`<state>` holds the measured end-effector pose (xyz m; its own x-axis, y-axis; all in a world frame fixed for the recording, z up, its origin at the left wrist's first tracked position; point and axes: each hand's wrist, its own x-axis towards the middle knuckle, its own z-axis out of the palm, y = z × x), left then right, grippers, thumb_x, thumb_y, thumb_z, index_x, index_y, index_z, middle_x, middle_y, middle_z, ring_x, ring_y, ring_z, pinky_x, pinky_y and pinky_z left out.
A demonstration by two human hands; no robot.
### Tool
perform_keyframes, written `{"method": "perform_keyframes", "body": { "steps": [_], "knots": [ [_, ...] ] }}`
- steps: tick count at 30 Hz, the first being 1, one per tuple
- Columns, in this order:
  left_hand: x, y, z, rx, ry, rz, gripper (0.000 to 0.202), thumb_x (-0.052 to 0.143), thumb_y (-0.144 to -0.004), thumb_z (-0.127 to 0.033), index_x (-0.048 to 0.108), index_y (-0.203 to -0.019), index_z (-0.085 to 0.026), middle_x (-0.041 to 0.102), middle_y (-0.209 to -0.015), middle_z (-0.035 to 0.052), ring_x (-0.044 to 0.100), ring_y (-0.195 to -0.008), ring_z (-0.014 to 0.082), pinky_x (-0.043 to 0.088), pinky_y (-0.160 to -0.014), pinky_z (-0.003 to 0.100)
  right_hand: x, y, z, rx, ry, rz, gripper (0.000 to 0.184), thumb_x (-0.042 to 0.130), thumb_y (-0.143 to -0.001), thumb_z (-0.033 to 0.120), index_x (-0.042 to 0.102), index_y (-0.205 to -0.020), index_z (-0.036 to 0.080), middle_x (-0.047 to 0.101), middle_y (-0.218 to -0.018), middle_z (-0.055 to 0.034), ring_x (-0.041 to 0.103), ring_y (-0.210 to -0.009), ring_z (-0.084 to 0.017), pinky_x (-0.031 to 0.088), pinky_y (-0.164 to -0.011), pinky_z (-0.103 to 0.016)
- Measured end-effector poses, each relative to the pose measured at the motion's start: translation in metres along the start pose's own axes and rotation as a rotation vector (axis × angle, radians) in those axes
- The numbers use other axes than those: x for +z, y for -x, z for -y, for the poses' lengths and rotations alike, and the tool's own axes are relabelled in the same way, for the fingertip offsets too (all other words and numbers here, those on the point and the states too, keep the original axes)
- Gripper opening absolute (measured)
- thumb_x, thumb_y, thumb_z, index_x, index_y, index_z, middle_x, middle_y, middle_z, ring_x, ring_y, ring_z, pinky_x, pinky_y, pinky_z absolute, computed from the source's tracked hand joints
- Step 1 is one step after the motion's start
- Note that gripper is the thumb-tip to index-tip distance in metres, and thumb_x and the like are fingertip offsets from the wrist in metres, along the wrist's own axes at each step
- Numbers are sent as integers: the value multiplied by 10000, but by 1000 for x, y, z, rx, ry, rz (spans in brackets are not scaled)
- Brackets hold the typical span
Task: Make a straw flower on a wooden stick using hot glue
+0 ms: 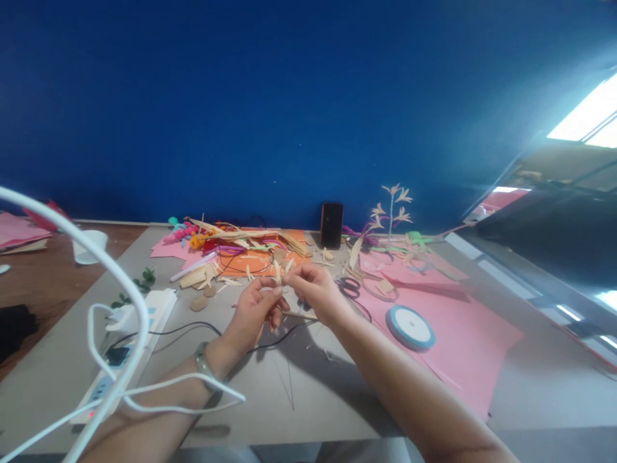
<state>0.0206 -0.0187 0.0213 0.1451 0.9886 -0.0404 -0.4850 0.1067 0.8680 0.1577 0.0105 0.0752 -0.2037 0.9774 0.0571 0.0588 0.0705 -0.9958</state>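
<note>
My left hand (254,310) and my right hand (315,289) meet above the grey table (299,392), both pinching a small pale straw-coloured leaf cluster (280,273) on a thin stem (299,315). The fingers of each hand are closed on it. A watch band (205,366) sits on my left wrist. A thin black wire (284,337) lies on the table just under the hands.
A white power strip (139,328) with white cables (120,283) lies at left. Blue ribbon spool (411,326) rests on pink paper (453,334) at right. Scissors (348,287), black phone (331,225), straw plant model (391,212) and colourful scraps (231,247) stand behind. White cup (89,246) far left.
</note>
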Motion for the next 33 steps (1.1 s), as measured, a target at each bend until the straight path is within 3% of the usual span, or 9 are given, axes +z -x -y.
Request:
{"method": "perform_keyframes", "body": {
  "steps": [6, 23, 33],
  "knots": [
    [0, 0, 1, 1, -3, -1, 399, 719, -722, -423, 454, -912, -192, 663, -620, -16, 485, -339, 61, 311, -318, 141, -2, 0, 2, 24, -1, 19, 191, 665, -689, 315, 596, -607, 157, 417, -422, 82, 306, -411, -55, 220, -429, -212],
    [-1, 0, 3, 60, -59, -41, 309, 740, -714, -378, 542, -740, -142, 671, -651, 10, 475, -362, 36, 320, -343, 152, -3, -4, -6, 17, 12, 2, 196, 660, -685, 318, 581, -590, 165, 404, -426, 79, 307, -419, -60, 200, -425, -214],
    [-1, -1, 1, 32, -32, -48, 343, 749, -703, -357, 524, -867, -157, 672, -637, 1, 480, -356, 49, 327, -344, 154, -2, -3, -5, 52, -25, 28, 206, 672, -676, 317, 576, -584, 160, 406, -414, 86, 308, -411, -56, 208, -437, -215]
  ]
}}
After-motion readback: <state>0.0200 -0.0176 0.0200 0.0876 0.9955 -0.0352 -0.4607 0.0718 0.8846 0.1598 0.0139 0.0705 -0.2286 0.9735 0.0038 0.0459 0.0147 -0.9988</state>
